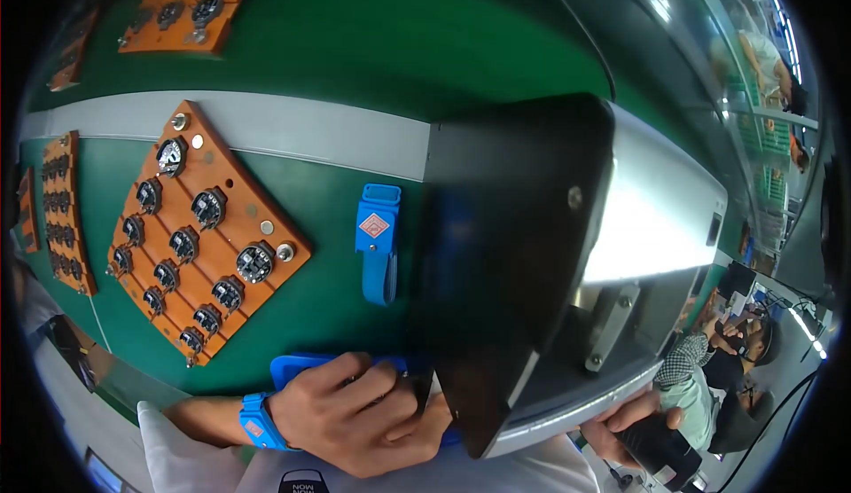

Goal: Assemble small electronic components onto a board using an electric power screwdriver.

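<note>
My left hand [355, 418], with a blue wrist strap [264, 422] on its wrist, is curled over a blue tray [297, 367] at the table's near edge. Its fingers are bent and closed, and whatever they hold is hidden beneath them. Just to the right stands a large black and silver metal housing [523, 254], which blocks part of the view. Past its lower right edge, my right hand [620, 418] is closed around a dark, boxy object [660, 449] whose kind I cannot make out. The right forearm is hidden.
An orange board [199, 205] with several round circuit modules lies on the green table at left. Another board [64, 214] lies farther left, and one [182, 5] beyond the grey strip. A blue strap [379, 240] lies beside the housing. People [709, 387] sit at the right.
</note>
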`<state>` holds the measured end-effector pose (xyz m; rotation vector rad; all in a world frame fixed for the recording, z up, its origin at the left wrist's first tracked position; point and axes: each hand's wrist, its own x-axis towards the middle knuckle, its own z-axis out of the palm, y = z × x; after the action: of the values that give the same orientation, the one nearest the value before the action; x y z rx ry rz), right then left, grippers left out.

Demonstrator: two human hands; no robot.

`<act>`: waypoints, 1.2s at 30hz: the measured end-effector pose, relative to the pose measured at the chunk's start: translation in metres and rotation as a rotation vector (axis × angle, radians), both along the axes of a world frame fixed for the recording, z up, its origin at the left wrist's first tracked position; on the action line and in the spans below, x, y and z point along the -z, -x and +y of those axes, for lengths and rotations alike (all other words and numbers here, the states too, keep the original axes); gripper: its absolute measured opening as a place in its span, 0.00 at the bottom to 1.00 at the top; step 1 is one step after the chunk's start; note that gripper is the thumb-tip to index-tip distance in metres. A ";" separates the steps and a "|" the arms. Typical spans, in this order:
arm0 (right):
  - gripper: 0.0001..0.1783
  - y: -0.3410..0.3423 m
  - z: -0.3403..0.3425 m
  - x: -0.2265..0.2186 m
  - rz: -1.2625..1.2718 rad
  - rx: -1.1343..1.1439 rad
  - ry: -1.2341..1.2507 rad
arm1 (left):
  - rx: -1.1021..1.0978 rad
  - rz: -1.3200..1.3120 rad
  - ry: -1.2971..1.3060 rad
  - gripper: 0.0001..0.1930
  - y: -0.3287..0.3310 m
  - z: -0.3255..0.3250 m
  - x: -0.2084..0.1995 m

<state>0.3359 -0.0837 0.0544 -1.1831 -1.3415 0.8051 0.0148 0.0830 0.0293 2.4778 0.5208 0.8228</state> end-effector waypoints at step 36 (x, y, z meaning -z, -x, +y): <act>0.44 0.008 0.052 0.019 0.334 0.104 -0.434 | -0.634 -0.002 0.093 0.18 0.077 -0.106 0.001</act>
<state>0.3278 -0.0319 0.0350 -0.7325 -1.0954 0.5673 -0.0618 -0.0225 0.0279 2.2344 1.3492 0.9955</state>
